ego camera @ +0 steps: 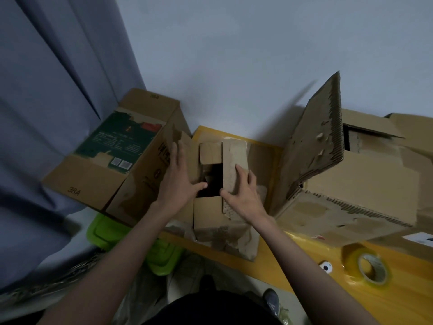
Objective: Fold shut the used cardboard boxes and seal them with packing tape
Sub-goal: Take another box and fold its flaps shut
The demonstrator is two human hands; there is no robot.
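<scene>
The middle box [212, 208] stands on the yellow table [351, 299] and serves as the reference for all positions below. Its top is partly folded: a dark opening [214, 181] shows between the flaps.

Left hand [179, 177]: fingers straight and spread wide, palm flat on the left flap [187, 158] of the middle box, thumb reaching toward the opening. It grips nothing.

Right hand [242, 195]: fingers extended and lying flat on the right flap [234, 160], a long worn strip of cardboard at the right edge of the opening. The thumb lies along the near edge of that flap. Nothing is pinched.

To the left of the middle box, touching it, lies a printed box [117, 151] with a green panel and the marking "38A"; it overhangs the table end. To the right stands a larger box [351, 184] with one torn flap [316, 137] raised upright.

A roll of packing tape [367, 266] lies flat on the table, right of and nearer the person than the middle box, well apart from both hands. Just left of the roll lies a small white round object [326, 266]. Below the table's left end, a green plastic lid [110, 231] is visible. A grey curtain [46, 90] hangs far left.
</scene>
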